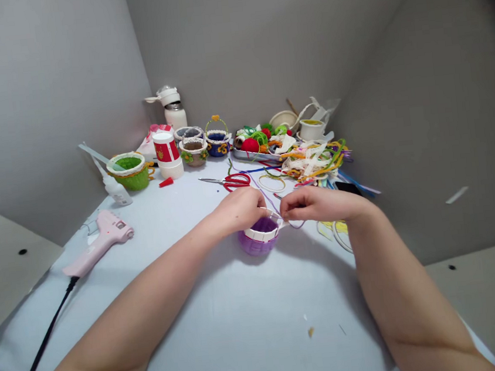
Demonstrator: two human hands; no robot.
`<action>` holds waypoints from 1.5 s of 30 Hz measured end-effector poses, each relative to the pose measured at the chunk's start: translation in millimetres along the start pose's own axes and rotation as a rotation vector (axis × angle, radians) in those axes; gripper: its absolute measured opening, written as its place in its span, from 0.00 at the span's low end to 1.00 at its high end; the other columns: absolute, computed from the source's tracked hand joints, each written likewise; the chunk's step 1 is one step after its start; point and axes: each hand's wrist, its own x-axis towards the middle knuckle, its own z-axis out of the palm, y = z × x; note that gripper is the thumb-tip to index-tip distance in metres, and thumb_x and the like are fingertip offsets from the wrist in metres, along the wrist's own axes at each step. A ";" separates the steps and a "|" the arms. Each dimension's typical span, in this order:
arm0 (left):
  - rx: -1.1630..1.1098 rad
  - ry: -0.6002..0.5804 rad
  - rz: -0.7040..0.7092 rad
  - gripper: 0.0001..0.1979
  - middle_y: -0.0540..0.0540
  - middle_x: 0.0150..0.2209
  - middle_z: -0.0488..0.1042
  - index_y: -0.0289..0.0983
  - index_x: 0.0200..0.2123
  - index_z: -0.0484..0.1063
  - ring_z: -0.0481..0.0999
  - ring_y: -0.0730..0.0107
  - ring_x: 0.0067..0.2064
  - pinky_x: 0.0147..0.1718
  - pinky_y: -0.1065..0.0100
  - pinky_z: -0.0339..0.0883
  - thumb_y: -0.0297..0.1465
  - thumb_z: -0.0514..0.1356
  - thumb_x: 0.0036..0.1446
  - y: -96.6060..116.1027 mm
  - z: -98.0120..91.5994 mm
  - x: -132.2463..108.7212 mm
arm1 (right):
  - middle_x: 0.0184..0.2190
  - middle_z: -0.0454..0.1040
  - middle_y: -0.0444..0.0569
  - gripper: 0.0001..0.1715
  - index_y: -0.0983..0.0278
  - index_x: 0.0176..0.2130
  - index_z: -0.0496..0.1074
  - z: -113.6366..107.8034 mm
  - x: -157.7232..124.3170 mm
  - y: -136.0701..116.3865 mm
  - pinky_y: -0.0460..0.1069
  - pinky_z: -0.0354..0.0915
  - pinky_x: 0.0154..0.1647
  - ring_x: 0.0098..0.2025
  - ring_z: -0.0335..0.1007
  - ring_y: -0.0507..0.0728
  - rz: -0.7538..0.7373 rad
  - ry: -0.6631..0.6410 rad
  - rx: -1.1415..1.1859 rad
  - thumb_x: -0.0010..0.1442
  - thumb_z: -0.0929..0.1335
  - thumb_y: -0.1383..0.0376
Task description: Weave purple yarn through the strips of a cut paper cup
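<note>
A small cup wrapped in purple yarn (257, 242), with a white rim, stands on the white table (226, 317) between my hands. My left hand (241, 207) rests over the cup's far left rim, fingers curled on it. At the cup's right edge my right hand (309, 204) is closed in a pinch on a thin purple strand (296, 225), which loops down beside the cup.
Red-handled scissors (233, 181) lie just beyond my hands. A pink glue gun (100, 239) with a black cord lies at left. Several decorated cups (131, 171), a white bottle (173, 108) and a tray of ribbons and yarn (297, 156) crowd the back.
</note>
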 end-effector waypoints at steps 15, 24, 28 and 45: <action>0.076 -0.007 0.046 0.10 0.46 0.31 0.77 0.37 0.29 0.76 0.71 0.69 0.31 0.27 0.70 0.58 0.35 0.58 0.51 6.8 -2.3 -4.3 | 0.27 0.68 0.43 0.13 0.67 0.34 0.72 18.0 0.3 24.2 0.44 0.60 0.29 0.28 0.62 0.49 0.110 -0.059 0.254 0.57 0.66 0.58; 0.047 -0.195 0.097 0.16 0.48 0.34 0.78 0.39 0.36 0.76 0.72 0.70 0.32 0.28 0.72 0.59 0.42 0.55 0.54 6.3 -23.7 -12.3 | 0.26 0.71 0.44 0.16 0.65 0.37 0.72 36.5 -8.8 25.4 0.45 0.60 0.28 0.27 0.63 0.51 0.160 0.272 0.245 0.57 0.65 0.56; 0.022 -0.178 0.098 0.18 0.49 0.38 0.77 0.39 0.39 0.76 0.72 0.70 0.36 0.32 0.71 0.61 0.42 0.52 0.57 4.8 -43.8 -17.2 | 0.37 0.75 0.48 0.14 0.63 0.41 0.73 38.1 -14.8 25.1 0.48 0.65 0.38 0.36 0.70 0.54 0.133 0.373 0.092 0.58 0.65 0.59; -0.014 0.118 0.376 0.15 0.42 0.54 0.67 0.42 0.45 0.69 0.64 0.61 0.56 0.51 0.59 0.62 0.38 0.60 0.55 0.4 -10.9 -86.0 | 0.50 0.71 0.52 0.17 0.58 0.50 0.70 69.5 -47.8 -19.1 0.56 0.66 0.50 0.53 0.64 0.59 -0.296 0.610 -0.253 0.61 0.67 0.61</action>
